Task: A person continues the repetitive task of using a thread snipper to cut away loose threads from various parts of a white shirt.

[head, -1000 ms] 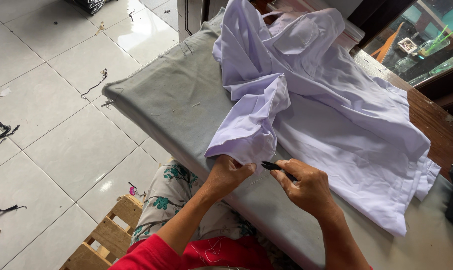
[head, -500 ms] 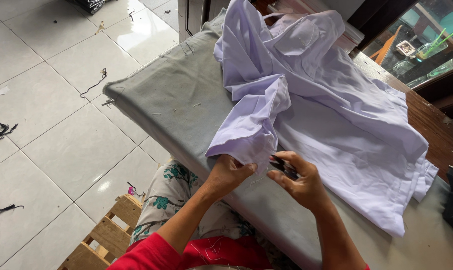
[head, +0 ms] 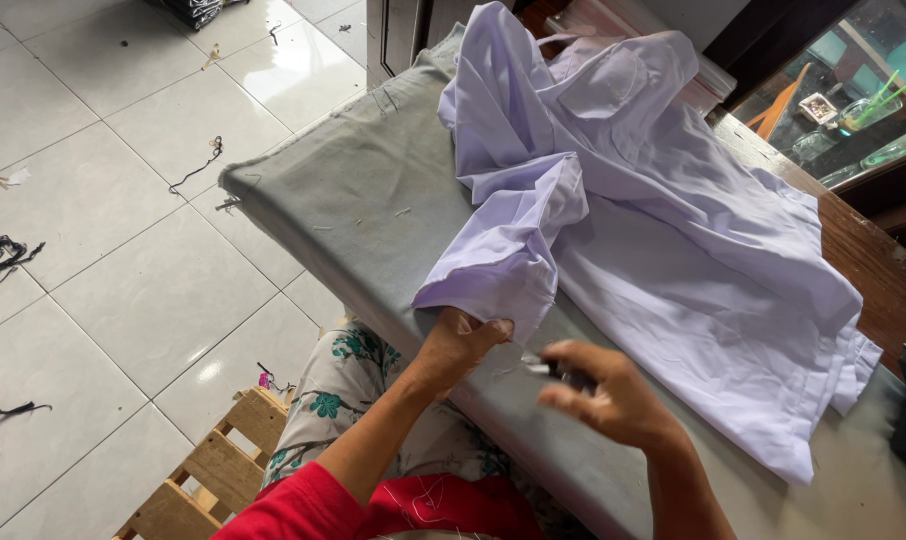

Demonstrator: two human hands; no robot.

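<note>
Pale lilac shirt [head: 663,230] spread across grey-covered bench [head: 353,190], bulk toward the far right, one sleeve [head: 518,245] folded back toward the near edge. Sleeve long axis running from shirt body at upper right down to cuff hem [head: 483,300] at lower left, hem facing the body.

Left hand [head: 458,345] at the cuff hem, directly below it, touching. Fingers [head: 488,328] curled closed, pinching the hem edge between thumb and fingertips. Cloth hanging just over the bench edge there.

Right hand [head: 608,395] just right of the left, apart from the cloth by a small gap, no contact with the sleeve visible. Motion-blurred. Fingers closed around a small dark tool [head: 563,373], short metal tip poking out leftward toward the hem. Looks like a thread snip, but too blurred to confirm. Tip pointing along the bench edge, roughly crosswise to the sleeve axis.

Key relation: hem lies up and left of the tool tip, left hand nearer and already on it, right hand near but off it.

Around: loose thread bits on the bench cover, dark thread scraps [head: 198,165] on white tiled floor [head: 103,260], wooden pallet [head: 213,470] at lower left by floral-print trousers [head: 343,385], red sleeve [head: 303,510] on the left arm. Brown wood surface [head: 873,260] beyond the shirt at far right.
</note>
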